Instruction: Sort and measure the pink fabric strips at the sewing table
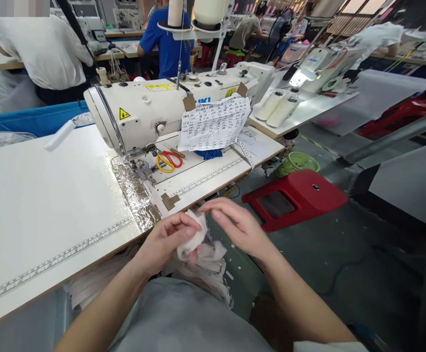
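Note:
A small piece of pale fabric (196, 238) is bunched between the thumb and fingers of my left hand (172, 239), in front of the table's edge. My right hand (240, 225) is just right of it, fingers stretched out and thumb apart, fingertips close to the fabric's upper edge; whether they touch it I cannot tell. Below both hands, more pale fabric pieces (207, 266) hang in a loose pile by my lap. Beyond my hands stands a white sewing machine (139, 112), with red-and-yellow-handled scissors (168, 161) lying on its bed.
A handwritten paper sheet (214, 124) hangs on the machine's front. Measuring tapes run along the white table (51, 195). To the right, a red stool (301, 198) lies on its side near a green basket (297, 164). Several people sit working farther back.

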### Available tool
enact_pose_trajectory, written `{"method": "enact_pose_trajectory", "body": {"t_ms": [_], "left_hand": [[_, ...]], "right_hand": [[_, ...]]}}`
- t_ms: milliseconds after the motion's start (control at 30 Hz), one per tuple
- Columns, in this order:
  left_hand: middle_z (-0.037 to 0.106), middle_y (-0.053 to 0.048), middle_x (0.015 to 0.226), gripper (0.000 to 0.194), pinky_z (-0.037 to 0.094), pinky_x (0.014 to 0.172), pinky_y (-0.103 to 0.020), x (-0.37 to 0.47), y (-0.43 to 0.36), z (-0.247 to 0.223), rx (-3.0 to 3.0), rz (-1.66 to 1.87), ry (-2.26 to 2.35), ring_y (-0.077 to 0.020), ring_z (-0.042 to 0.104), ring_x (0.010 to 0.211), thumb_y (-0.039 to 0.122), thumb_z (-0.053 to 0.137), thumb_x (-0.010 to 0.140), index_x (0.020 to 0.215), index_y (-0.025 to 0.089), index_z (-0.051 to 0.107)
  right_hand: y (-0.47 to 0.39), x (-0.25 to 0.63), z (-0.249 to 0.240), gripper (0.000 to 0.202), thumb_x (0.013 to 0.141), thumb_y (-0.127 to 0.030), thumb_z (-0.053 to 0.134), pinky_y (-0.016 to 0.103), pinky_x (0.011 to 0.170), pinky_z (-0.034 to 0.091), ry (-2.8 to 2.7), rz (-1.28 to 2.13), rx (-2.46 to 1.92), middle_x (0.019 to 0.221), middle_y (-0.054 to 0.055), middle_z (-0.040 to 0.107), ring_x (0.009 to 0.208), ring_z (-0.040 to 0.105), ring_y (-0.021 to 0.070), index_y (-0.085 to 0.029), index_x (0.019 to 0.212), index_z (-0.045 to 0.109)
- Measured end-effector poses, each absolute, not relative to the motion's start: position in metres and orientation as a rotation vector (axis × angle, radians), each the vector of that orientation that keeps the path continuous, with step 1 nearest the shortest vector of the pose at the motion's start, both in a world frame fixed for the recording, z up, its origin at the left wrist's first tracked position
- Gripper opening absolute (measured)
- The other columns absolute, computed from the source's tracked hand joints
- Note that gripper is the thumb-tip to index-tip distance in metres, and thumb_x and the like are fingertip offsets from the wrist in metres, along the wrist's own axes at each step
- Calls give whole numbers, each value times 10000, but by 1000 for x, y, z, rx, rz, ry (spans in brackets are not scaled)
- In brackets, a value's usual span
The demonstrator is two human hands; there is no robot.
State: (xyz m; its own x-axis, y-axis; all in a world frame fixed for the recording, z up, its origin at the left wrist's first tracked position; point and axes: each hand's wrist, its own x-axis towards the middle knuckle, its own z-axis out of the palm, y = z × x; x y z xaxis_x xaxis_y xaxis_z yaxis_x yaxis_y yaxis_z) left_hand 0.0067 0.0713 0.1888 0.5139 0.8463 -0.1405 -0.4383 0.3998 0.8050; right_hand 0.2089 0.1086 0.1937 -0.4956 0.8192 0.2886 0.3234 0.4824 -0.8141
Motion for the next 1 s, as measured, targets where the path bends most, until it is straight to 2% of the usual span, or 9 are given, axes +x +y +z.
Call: {"method": "enact_pose_trajectory", "body": {"t_ms": [133,233,333,467,567,700,800,867,1000], "left_hand": [[562,11,663,244,440,475,-180,-25,59,215,972,668,576,-83,528,499,314,576,891,1094,179,571],[444,37,668,279,440,525,-159,-66,45,220,1045,700,757,-75,513,575,310,593,881,1138,204,573],[401,53,651,277,376,476,-134,-106,30,218,1034,761,929,-49,439,520,333,601,874,1127,225,570],[513,36,660,253,344,479,-127,-121,15,219,1076,693,1098,-57,448,537,366,584,881,1104,248,572],[631,-16,808,259,422,576,-161,-105,11,222,1245,537,1069,-103,535,667,376,566,885,1106,243,595],[660,-39,917,298,472,640,-202,-96,11,226,1421,464,1117,-151,581,771,391,563,873,1132,248,600],[649,-24,871,286,466,606,-187,-117,4,226,1432,492,1254,-140,580,733,409,567,866,1107,259,605],[614,0,769,280,444,553,-172,-138,-4,225,1422,532,1345,-120,553,650,417,582,855,1089,265,609],[546,28,652,297,404,482,-164,-154,-18,216,1382,598,1428,-102,500,549,430,594,841,1092,272,608]], "right_hand": [[117,187,177,402,994,-450,428,387,1004,414,-2104,1506,-458,733,19,607,796,605,174,-154,786,603],[119,195,180,311,931,-375,578,257,726,500,-2064,1610,-370,661,14,583,675,592,141,-136,733,604],[119,209,194,203,895,-290,639,176,515,423,-2042,1808,-303,641,12,588,518,537,85,-111,800,639],[113,196,205,329,920,-393,605,304,821,489,-2145,1694,-334,995,131,633,910,596,189,-106,1079,637],[104,161,197,468,952,-422,546,402,1047,369,-2212,1520,-243,1319,172,497,1250,426,234,-134,1317,495],[95,128,182,363,970,-448,494,427,1066,352,-2185,1607,-50,1003,99,658,962,596,189,-128,1090,615],[97,133,181,246,940,-357,556,286,786,498,-2184,1706,-91,782,43,643,708,586,136,-132,887,642],[100,144,184,202,910,-320,587,244,672,486,-2160,1804,-82,801,53,635,714,585,137,-128,860,627],[95,146,186,332,888,-368,605,319,827,502,-2100,1907,-210,1057,121,610,931,588,190,-114,1103,592]]}}
